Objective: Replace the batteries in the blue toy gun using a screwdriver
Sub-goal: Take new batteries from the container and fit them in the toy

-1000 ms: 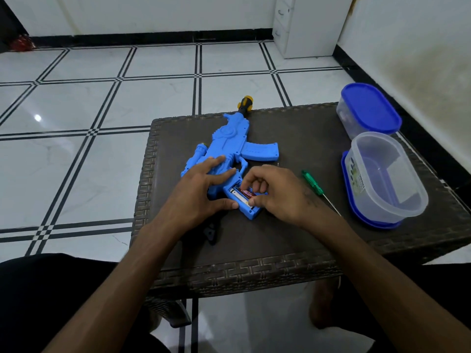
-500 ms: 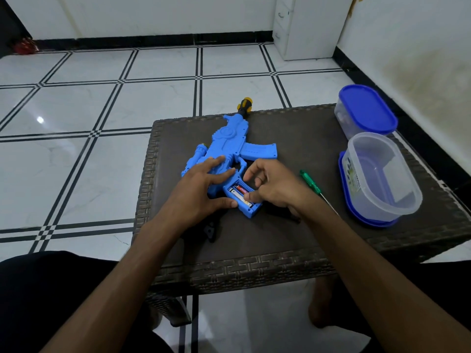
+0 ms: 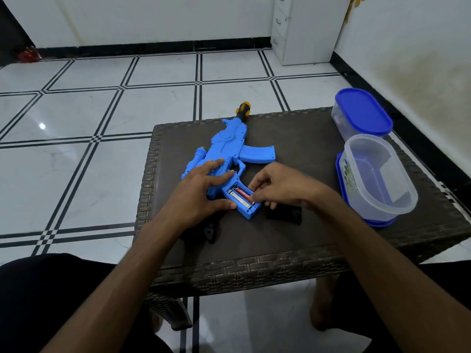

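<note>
From the head view, the blue toy gun (image 3: pixel 229 154) lies on the wicker table (image 3: pixel 305 245). The left hand (image 3: pixel 201 197), fingers spread flat, presses on the gun. The right hand (image 3: pixel 277 186), fingers curled, pinches a battery (image 3: pixel 240 193) in the gun's open compartment.

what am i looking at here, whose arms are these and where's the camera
The camera sits on a person's head, looking forward and down, so the two bare arms are the wearer's own. There is no robot. On the brown woven table lies a blue toy gun with its battery compartment open and batteries showing. The left hand rests flat on the gun, steadying it. The right hand has its fingertips at the batteries. Beside it lies a black piece, maybe the cover. To the right stand an open clear container and a closed one with a blue lid.
</note>
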The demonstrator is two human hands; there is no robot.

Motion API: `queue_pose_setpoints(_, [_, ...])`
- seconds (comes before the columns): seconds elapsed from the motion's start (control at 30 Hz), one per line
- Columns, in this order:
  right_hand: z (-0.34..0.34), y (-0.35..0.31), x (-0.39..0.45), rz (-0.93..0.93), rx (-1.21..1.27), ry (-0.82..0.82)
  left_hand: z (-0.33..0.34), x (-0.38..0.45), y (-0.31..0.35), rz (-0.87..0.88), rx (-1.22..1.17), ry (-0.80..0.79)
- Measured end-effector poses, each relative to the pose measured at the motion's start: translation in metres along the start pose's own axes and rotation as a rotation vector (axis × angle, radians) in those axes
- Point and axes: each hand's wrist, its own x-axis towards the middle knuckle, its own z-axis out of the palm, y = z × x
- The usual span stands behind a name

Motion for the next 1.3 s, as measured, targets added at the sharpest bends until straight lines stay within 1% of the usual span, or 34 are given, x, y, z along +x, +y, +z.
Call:
queue_pose_setpoints(0.2, [0.004, -0.001, 0.003, 0.004, -0.039, 0.044, 0.000, 0.000, 0.000, 0.013, 0.009, 0.014])
queue_pose_setpoints(0.33, [0.003, 0.003, -0.003, -0.041, -0.091, 0.116, 0.001, -0.001, 0.000, 0.010, -0.002, 0.014])
queue_pose_setpoints(0.5, [0.001, 0.019, -0.030, -0.093, -0.153, 0.348, 0.001, -0.001, 0.001, -0.003, 0.005, 0.011])
queue_pose_setpoints(0.53, [-0.001, 0.025, -0.038, -0.100, -0.181, 0.345, 0.002, -0.001, 0.001, -0.006, 0.005, 0.011])
queue_pose_setpoints(0.63, [0.002, 0.045, -0.059, -0.054, -0.355, 0.235, 0.001, -0.001, 0.001, -0.013, 0.005, 0.007])
queue_pose_setpoints(0.67, [0.004, 0.049, -0.064, -0.045, -0.386, 0.220, 0.001, -0.001, 0.002, -0.014, 0.008, 0.012])
queue_pose_setpoints(0.73, [0.010, 0.055, -0.067, -0.065, -0.379, 0.254, 0.002, -0.002, 0.002, -0.010, 0.008, 0.028])
queue_pose_setpoints(0.83, [0.015, 0.055, -0.069, -0.120, -0.361, 0.352, 0.003, -0.006, 0.003, -0.024, -0.005, 0.032])
queue_pose_setpoints(0.93, [0.018, 0.054, -0.073, -0.175, -0.221, 0.481, 0.004, -0.008, 0.003, -0.037, -0.007, 0.034])
queue_pose_setpoints(1.03, [0.022, 0.052, -0.082, -0.174, 0.116, 0.601, 0.004, -0.010, 0.005, -0.048, -0.010, 0.039])
queue_pose_setpoints(1.07, [0.025, 0.050, -0.085, -0.164, 0.240, 0.607, 0.005, -0.011, 0.005, -0.049, -0.016, 0.041])
queue_pose_setpoints(1.17, [0.035, 0.043, -0.082, -0.128, 0.555, 0.556, 0.006, -0.011, 0.006, -0.052, -0.034, 0.045])
queue_pose_setpoints(1.23, [0.041, 0.040, -0.076, -0.112, 0.633, 0.532, 0.006, -0.011, 0.005, -0.054, -0.032, 0.044])
queue_pose_setpoints(1.3, [0.046, 0.038, -0.071, -0.112, 0.618, 0.527, 0.006, -0.011, 0.006, -0.056, -0.032, 0.047])
